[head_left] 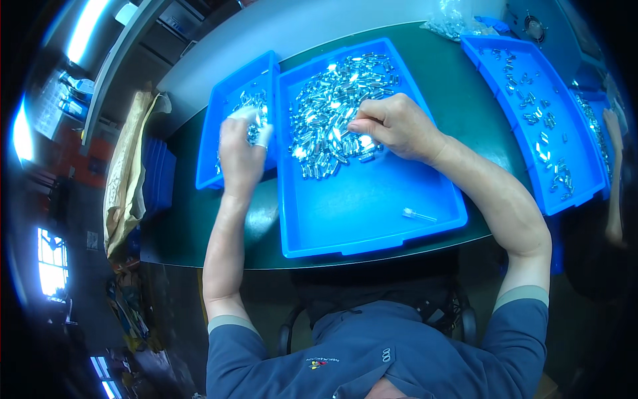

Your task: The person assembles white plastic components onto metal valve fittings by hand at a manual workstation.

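Observation:
My left hand (pixel 240 146), with white covers on its fingertips, is over the narrow blue tray (pixel 211 149) at the left. Its fingers look spread, with a gap between thumb and forefinger, though they are somewhat blurred. Small shiny metal cylinders (pixel 256 100) lie in that tray. My right hand (pixel 397 126) is closed in a pinch above the larger middle blue tray (pixel 332 226); whatever its fingertips hold is too small to make out. Beneath it spreads a heap of the same shiny metal cylinders (pixel 325 120). A small clear plastic piece with a thin stem (pixel 419 215) lies near that tray's front right corner.
A third blue tray (pixel 571 179) with scattered metal pieces stands at the right. Beyond it, another person's arm (pixel 615 133) shows at the edge. A clear plastic bag (pixel 458 20) rests at the back of the green table (pixel 438 73). Brown paper (pixel 126 173) hangs left of it.

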`<state>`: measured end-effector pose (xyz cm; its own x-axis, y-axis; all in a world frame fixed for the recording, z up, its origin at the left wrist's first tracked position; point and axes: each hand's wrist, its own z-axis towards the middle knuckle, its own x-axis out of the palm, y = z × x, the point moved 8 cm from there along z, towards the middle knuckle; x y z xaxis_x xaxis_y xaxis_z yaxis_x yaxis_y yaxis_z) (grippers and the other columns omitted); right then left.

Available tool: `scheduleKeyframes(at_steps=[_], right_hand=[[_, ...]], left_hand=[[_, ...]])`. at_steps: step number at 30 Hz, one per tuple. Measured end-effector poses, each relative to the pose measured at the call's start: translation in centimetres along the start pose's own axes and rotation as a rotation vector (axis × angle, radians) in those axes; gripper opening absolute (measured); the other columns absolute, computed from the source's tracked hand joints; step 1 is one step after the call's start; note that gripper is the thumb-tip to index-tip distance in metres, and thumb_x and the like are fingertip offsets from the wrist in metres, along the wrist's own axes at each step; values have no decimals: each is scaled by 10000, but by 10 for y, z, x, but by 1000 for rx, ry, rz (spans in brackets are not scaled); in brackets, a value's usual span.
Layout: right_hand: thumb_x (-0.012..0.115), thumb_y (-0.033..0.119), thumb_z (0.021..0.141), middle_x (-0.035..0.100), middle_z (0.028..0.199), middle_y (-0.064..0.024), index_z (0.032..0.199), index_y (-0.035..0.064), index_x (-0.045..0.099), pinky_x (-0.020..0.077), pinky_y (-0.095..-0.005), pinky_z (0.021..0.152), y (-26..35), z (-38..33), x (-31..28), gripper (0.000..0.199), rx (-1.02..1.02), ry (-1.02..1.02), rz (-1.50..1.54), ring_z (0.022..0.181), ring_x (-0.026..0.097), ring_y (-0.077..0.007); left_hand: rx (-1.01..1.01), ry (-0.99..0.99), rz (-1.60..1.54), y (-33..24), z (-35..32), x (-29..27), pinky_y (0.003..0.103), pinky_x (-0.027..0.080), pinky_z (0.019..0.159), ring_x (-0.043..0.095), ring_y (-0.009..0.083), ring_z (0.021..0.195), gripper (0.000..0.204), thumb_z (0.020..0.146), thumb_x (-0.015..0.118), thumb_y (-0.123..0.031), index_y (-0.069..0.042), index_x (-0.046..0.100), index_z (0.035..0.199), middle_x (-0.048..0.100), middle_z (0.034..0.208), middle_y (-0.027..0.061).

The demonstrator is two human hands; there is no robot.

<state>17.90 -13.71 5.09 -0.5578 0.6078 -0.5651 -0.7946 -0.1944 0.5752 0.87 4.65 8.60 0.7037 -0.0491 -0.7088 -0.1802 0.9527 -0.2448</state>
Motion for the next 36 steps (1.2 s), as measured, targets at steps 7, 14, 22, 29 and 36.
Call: scheduleKeyframes(at_steps=[7, 14, 22, 29, 36], right_hand=[[730, 224, 948, 666, 686, -144, 840, 20, 700, 490, -363, 572, 0, -1, 3, 233, 1, 7, -1, 603, 655, -259], [736, 225, 940, 670, 689, -138, 849, 28, 706, 492, -368, 570, -1, -2, 5, 219, -29, 12, -15, 612, 663, -271], [744, 228, 917, 670, 697, -141, 841, 53, 700, 504, -392, 576, 8, -4, 7, 196, -105, 37, -48, 629, 676, -297], [735, 242, 917, 662, 704, -134, 832, 70, 684, 506, -432, 608, 13, -4, 9, 198, -146, 21, -117, 680, 681, -310], [728, 234, 921, 655, 690, -131, 805, 67, 673, 500, -442, 606, 12, -5, 12, 210, -151, 47, -156, 672, 671, -323]], left_hand=[[192, 303, 28, -37, -21, 58, 463, 502, 987, 594, 365, 1198, 291, 748, 850, -111, -61, 701, 992, 662, 1241, 123], [202, 277, -91, -55, -23, 52, 413, 505, 998, 624, 324, 1193, 274, 777, 840, -59, -36, 708, 1017, 691, 1206, 132], [67, 323, -377, -69, -24, 63, 404, 536, 724, 683, 311, 852, 240, 794, 830, -43, -52, 708, 1002, 699, 897, 125], [112, 282, -363, -72, -26, 60, 410, 520, 719, 660, 316, 830, 247, 770, 843, -49, -54, 724, 986, 693, 882, 120], [159, 252, -339, -77, -26, 58, 424, 510, 710, 645, 324, 816, 255, 743, 850, -44, -45, 723, 965, 688, 863, 119]])
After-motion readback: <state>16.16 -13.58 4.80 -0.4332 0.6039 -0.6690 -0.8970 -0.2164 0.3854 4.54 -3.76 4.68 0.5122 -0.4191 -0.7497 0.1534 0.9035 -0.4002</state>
